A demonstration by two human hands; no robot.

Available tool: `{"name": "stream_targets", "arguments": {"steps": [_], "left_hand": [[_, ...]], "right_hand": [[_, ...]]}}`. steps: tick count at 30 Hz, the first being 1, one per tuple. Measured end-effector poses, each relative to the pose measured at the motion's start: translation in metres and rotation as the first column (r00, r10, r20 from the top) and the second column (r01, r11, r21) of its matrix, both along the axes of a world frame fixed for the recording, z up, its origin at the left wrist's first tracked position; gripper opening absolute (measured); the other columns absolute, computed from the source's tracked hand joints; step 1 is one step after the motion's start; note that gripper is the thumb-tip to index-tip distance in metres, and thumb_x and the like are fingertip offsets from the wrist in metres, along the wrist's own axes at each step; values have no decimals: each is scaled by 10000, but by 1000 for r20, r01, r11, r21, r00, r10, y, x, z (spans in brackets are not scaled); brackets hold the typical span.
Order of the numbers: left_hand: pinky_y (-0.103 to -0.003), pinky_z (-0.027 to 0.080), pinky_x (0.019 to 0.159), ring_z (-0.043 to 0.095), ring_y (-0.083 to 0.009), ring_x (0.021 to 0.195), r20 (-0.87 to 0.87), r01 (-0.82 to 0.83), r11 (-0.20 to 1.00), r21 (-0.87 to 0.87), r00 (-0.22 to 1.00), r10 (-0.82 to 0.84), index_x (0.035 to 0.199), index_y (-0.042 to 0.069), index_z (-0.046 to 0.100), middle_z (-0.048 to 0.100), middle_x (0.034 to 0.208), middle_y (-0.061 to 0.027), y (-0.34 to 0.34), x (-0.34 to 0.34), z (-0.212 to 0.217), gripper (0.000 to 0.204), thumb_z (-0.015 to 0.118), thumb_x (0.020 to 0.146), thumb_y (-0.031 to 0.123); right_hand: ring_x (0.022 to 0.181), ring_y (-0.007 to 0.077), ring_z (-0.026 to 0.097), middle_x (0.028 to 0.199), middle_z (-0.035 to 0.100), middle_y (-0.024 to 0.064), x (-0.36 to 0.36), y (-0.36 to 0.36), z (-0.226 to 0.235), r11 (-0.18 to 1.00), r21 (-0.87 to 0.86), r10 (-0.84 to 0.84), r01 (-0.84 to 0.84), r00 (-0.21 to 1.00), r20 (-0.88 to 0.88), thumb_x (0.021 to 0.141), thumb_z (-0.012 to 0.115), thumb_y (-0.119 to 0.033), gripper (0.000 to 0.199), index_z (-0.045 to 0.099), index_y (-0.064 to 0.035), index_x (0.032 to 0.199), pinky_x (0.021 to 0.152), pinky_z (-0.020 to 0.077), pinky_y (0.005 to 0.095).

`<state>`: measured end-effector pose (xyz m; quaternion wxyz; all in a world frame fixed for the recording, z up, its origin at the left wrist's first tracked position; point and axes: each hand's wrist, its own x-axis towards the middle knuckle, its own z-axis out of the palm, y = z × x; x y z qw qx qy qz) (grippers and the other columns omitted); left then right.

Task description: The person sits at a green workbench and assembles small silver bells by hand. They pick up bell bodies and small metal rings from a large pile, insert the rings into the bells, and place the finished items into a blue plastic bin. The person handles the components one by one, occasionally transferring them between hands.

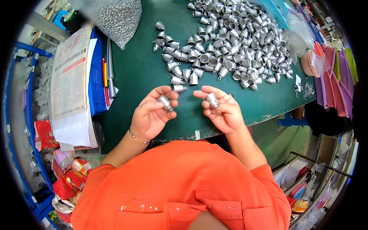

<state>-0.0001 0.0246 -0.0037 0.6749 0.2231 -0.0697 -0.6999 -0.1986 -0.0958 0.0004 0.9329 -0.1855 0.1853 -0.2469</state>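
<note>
My left hand [145, 117] pinches a small silver metal bell [165, 102] between thumb and fingers, its narrow loop end pointing down and to the right. In my right hand [229, 118] is a second silver bell [212, 100], gripped by thumb and fingers, also with its loop end low. The two hands are apart, above the table's near part. A thin metal ring [231, 94] shows beside the right fingers; whether they touch it I cannot tell. Just beyond both hands spreads a large heap of loose silver bells [230, 42], lying at all angles.
The table is dark green [134, 73]. At back left stands a clear bag of small silver beads [119, 21]. A newspaper [71, 73], a blue tray [99, 80] and pens [105, 78] lie left. Pink and purple bins [331, 76] stand right, near small metal rings [308, 90].
</note>
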Motion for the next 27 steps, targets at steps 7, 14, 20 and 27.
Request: {"name": "stream_targets", "arguments": {"steps": [7,14,20,27], "left_hand": [[-211,366,421,437,-118,455,452,19,969,246,882,-132,970,20,549,503,653,-41,2,-14,6,130,545,843,43],[-261,436,594,546,-166,679,951,-31,980,-197,-250,184,932,19,613,540,824,-72,-23,4,13,203,646,733,-4],[-216,417,549,523,-75,634,972,-234,948,-215,46,232,900,16,616,539,736,-12,-20,0,1,99,615,801,12],[-202,349,434,445,-72,512,428,36,970,240,893,-139,910,14,543,496,677,-16,-3,-21,0,62,565,855,32]], "right_hand": [[683,172,556,873,581,55,2,-8,-3,796,-560,-137,-230,833,-536,769,621,-6,214,621,-14,983,565,455,259],[885,296,582,967,548,88,43,-25,13,-345,-687,-612,-639,708,-352,682,590,34,360,609,-74,1024,721,487,373],[813,225,557,963,550,53,40,-44,8,-638,-499,-575,-586,794,-197,712,586,-75,315,615,-108,1024,643,459,334],[707,133,523,988,545,63,32,-36,10,68,-907,-286,-415,863,-416,771,663,-37,259,574,-32,1014,608,432,244]]}}
